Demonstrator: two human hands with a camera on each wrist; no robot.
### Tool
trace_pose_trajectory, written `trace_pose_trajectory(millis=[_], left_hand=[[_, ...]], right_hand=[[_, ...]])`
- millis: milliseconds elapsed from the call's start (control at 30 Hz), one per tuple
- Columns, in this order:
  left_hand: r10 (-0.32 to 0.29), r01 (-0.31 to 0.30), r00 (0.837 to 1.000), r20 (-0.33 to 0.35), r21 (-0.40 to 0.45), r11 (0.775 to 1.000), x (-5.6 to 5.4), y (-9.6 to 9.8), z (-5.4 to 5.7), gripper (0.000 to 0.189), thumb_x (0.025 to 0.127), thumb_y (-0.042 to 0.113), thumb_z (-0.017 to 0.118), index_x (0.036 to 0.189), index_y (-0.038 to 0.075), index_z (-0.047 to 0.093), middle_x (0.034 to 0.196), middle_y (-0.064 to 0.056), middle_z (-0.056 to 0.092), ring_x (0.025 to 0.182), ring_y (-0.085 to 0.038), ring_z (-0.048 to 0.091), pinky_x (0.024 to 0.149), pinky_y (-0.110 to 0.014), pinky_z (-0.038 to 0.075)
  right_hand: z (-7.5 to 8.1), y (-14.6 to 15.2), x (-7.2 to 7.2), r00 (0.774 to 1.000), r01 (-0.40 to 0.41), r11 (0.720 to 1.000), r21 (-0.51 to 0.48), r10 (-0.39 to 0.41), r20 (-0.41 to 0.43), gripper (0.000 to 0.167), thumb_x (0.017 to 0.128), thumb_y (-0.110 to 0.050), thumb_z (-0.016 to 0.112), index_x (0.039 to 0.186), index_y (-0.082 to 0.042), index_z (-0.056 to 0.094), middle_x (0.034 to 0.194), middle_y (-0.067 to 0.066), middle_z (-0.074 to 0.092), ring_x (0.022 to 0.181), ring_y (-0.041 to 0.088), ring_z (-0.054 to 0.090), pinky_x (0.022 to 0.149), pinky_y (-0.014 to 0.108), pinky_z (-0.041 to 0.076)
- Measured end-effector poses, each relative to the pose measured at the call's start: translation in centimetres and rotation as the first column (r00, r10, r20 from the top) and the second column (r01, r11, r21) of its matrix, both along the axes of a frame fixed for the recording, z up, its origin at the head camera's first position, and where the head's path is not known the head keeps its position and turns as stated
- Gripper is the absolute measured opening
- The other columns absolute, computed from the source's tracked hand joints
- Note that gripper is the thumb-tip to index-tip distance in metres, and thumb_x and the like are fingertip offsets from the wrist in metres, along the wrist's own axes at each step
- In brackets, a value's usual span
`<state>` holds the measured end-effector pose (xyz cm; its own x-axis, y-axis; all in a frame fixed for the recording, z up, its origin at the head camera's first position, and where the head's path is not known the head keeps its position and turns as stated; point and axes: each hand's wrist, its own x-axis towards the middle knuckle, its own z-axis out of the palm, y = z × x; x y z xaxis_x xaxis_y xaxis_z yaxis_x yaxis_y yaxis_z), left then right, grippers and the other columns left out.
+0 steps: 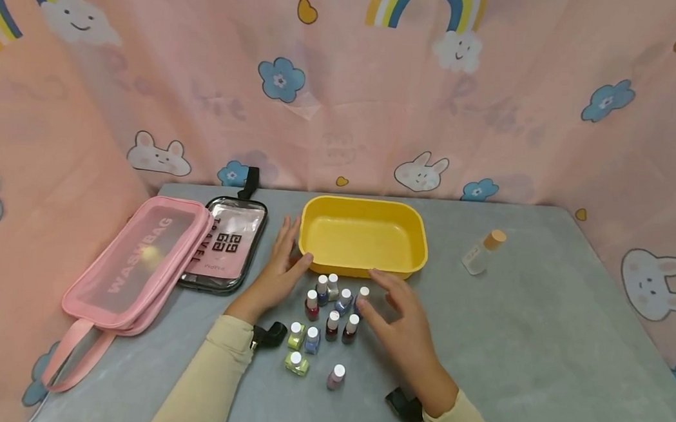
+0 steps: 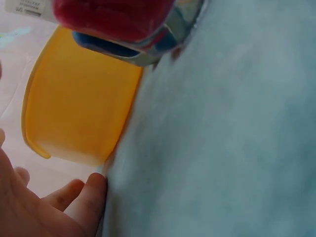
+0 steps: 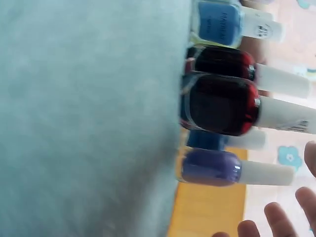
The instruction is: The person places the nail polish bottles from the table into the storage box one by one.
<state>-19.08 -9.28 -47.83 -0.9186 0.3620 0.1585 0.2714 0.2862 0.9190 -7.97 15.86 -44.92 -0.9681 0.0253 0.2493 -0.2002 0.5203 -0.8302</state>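
Note:
My left hand (image 1: 276, 272) rests beside the left end of a yellow plastic basin (image 1: 365, 235), fingers extended and thumb near its front corner. In the left wrist view the fingers (image 2: 89, 202) are spread low along the tabletop, close to the basin. The right hand (image 1: 406, 331) hovers in front of the basin, loosely bent and holding nothing. Its thumb tip overlaps a purple nail polish bottle (image 3: 210, 167) in the head view. Between the hands stand several white-capped bottles, among them a red one (image 1: 311, 309), a dark red one (image 3: 222, 103) and a lime green one (image 1: 296, 363).
At left, a pink wash bag (image 1: 131, 269) with a strap partly covers a clear black-edged pouch (image 1: 225, 243). A small clear bottle with a wooden-looking cap (image 1: 484, 252) lies tilted at right. Nearest me stands a mauve polish bottle (image 1: 336, 379). A patterned pink curtain (image 1: 344, 108) borders the table.

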Motion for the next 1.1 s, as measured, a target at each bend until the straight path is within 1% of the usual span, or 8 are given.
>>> trace_pose_trajectory(millis=[33, 100, 267, 433, 700, 800, 967, 1100], left_hand=[[-0.004, 0.004, 1.0, -0.001, 0.016, 1.0, 0.0, 0.0, -0.1, 0.078, 0.111, 0.025, 0.055, 0.172, 0.018, 0.008, 0.176, -0.013, -0.013, 0.161, -0.037, -0.005, 0.123, -0.062, 0.028], [-0.014, 0.014, 1.0, -0.001, 0.039, 0.999, 0.1, 0.0, -0.5, 0.075, 0.11, 0.022, 0.055, 0.172, 0.017, 0.012, 0.177, -0.014, -0.011, 0.161, -0.038, -0.002, 0.123, -0.059, 0.028], [-0.044, 0.045, 0.999, -0.013, 0.066, 0.997, 0.2, 0.1, -1.1, 0.069, 0.11, 0.018, 0.057, 0.17, 0.015, 0.024, 0.177, -0.013, -0.005, 0.161, -0.037, 0.002, 0.125, -0.054, 0.027], [-0.039, 0.041, 0.999, -0.016, 0.096, 0.995, 0.1, 0.3, -1.5, 0.063, 0.111, 0.019, 0.056, 0.168, 0.015, 0.031, 0.178, -0.011, 0.0, 0.161, -0.035, 0.008, 0.123, -0.055, 0.03], [-0.014, 0.014, 1.0, -0.009, 0.098, 0.995, 0.2, 0.3, -1.4, 0.058, 0.112, 0.021, 0.056, 0.166, 0.013, 0.037, 0.178, -0.009, 0.005, 0.161, -0.031, 0.01, 0.125, -0.053, 0.028], [-0.016, 0.017, 1.0, -0.005, 0.105, 0.994, 0.0, 0.4, -1.4, 0.057, 0.112, 0.021, 0.056, 0.165, 0.011, 0.038, 0.178, -0.011, 0.006, 0.161, -0.03, 0.011, 0.126, -0.051, 0.026], [-0.014, 0.013, 1.0, 0.009, 0.108, 0.994, -0.3, 0.4, -1.3, 0.055, 0.112, 0.021, 0.056, 0.164, 0.01, 0.04, 0.177, -0.012, 0.006, 0.161, -0.03, 0.013, 0.126, -0.049, 0.027], [-0.014, 0.012, 1.0, 0.022, 0.109, 0.994, -0.3, 0.4, -1.2, 0.055, 0.112, 0.02, 0.056, 0.163, 0.009, 0.041, 0.177, -0.013, 0.006, 0.161, -0.029, 0.014, 0.127, -0.046, 0.026]], right_hand=[[-0.2, -0.1, 0.0, 1.0, -0.002, 1.0, -0.027, 0.002, -0.001, 0.057, 0.092, -0.016, 0.086, 0.145, -0.016, 0.065, 0.146, 0.004, 0.061, 0.133, 0.028, 0.056, 0.109, 0.059, 0.05], [-0.5, -0.3, -0.1, 1.0, 0.003, 0.997, -0.08, -0.001, 0.019, 0.056, 0.09, -0.014, 0.087, 0.142, -0.013, 0.067, 0.142, 0.005, 0.063, 0.129, 0.028, 0.059, 0.106, 0.057, 0.052], [-1.2, -0.2, -0.4, 0.992, 0.029, 0.975, -0.219, -0.002, 0.124, 0.046, 0.088, -0.006, 0.087, 0.131, -0.006, 0.071, 0.132, 0.009, 0.068, 0.123, 0.03, 0.064, 0.101, 0.046, 0.057], [-1.7, -0.2, -0.6, 0.987, 0.049, 0.956, -0.29, -0.001, 0.163, 0.035, 0.088, -0.001, 0.086, 0.121, -0.002, 0.073, 0.12, 0.011, 0.072, 0.115, 0.028, 0.068, 0.097, 0.035, 0.059], [-2.3, -0.4, -0.6, 0.994, 0.02, 0.966, -0.256, 0.008, 0.107, 0.027, 0.091, -0.001, 0.083, 0.115, -0.002, 0.073, 0.112, 0.01, 0.074, 0.107, 0.021, 0.068, 0.088, 0.021, 0.059], [-2.3, -0.4, -0.8, 0.996, 0.015, 0.974, -0.224, 0.004, 0.086, 0.026, 0.091, -0.001, 0.083, 0.115, -0.003, 0.073, 0.111, 0.01, 0.074, 0.106, 0.022, 0.068, 0.086, 0.02, 0.059], [-2.4, -0.3, -1.0, 0.997, 0.034, 0.984, -0.174, -0.022, 0.069, 0.026, 0.09, -0.004, 0.084, 0.115, -0.005, 0.074, 0.109, 0.007, 0.075, 0.107, 0.024, 0.069, 0.088, 0.024, 0.059], [-1.5, -0.4, -0.9, 0.997, 0.062, 0.987, -0.152, -0.055, 0.049, 0.026, 0.092, -0.006, 0.083, 0.116, -0.005, 0.073, 0.111, 0.006, 0.074, 0.109, 0.025, 0.069, 0.089, 0.021, 0.058]])
